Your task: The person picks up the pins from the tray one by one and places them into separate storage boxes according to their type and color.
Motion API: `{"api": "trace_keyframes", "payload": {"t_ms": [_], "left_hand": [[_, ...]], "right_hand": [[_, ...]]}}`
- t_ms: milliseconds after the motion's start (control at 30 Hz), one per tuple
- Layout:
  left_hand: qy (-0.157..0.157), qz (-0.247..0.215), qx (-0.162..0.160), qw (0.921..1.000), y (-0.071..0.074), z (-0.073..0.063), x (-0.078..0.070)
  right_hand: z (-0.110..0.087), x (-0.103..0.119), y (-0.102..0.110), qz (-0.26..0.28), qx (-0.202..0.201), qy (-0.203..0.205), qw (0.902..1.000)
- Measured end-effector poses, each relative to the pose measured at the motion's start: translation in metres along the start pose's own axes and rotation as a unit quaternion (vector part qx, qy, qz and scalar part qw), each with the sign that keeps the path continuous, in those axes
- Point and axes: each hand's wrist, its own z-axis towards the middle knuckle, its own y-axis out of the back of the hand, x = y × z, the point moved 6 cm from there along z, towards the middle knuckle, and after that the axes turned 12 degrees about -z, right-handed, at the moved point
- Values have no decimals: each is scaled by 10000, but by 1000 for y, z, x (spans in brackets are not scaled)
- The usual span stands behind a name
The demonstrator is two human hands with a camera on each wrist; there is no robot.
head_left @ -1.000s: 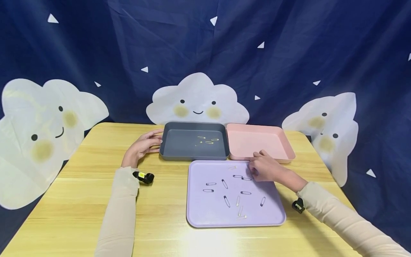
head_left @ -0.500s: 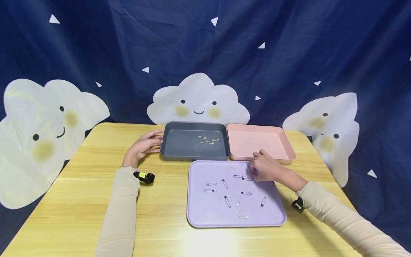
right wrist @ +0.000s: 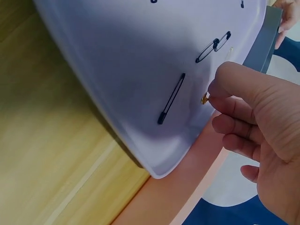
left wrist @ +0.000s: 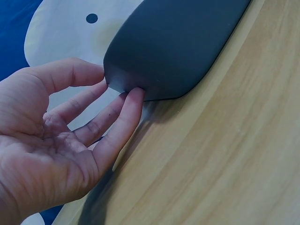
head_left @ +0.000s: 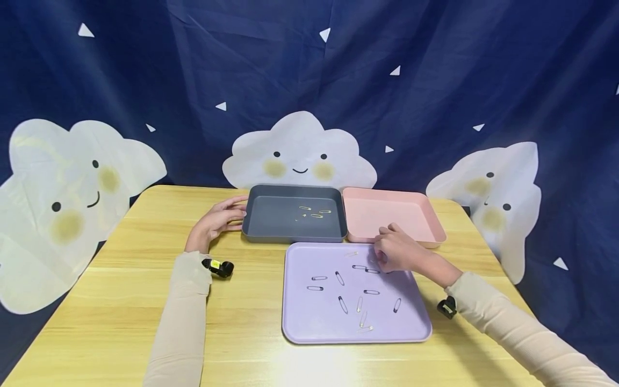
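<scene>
Over the far right part of the lilac tray (head_left: 309,317), my right hand (head_left: 397,249) pinches a gold safety pin (right wrist: 204,99) between thumb and index finger. Only the pin's gold end peeks out in the right wrist view; the rest is hidden by the fingers. Black safety pins (head_left: 340,278) and gold safety pins (head_left: 359,304) lie scattered on the lilac tray. My left hand (head_left: 217,221) touches the left outer wall of the dark grey tray (left wrist: 154,51) with its fingertips, fingers spread. Several gold safety pins (head_left: 316,216) lie inside that grey tray.
A pink tray (head_left: 387,212) stands right of the grey one, both behind the lilac tray on the wooden table (head_left: 242,322). A dark blue curtain (head_left: 271,59) with smiling clouds hangs behind. Black cameras are strapped to both wrists.
My right hand has shifted very slightly up and left, still at the same part of the lilac tray. The left hand stays against the grey tray.
</scene>
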Motion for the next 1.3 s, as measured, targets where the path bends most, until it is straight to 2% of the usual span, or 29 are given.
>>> {"api": "trace_keyframes", "payload": {"t_ms": [300,600,933,1100,1300], "left_hand": [[-158,55,3,9999,4,6,6],[-159,35,13,9999,5,6,8],[-114,9,-8,9999,6,8,10],[-101,18,-20,9999,4,5,7],[-14,-57,20,10000,-4,-6,-3]], "right_hand": [[5,4,5,25,-41,40,10000],[14,4,13,-153,-257,45,9995],[33,6,24,22,-410,37,9991],[46,8,29,-23,-513,144,9986],[60,8,34,5,-611,310,9976]]}}
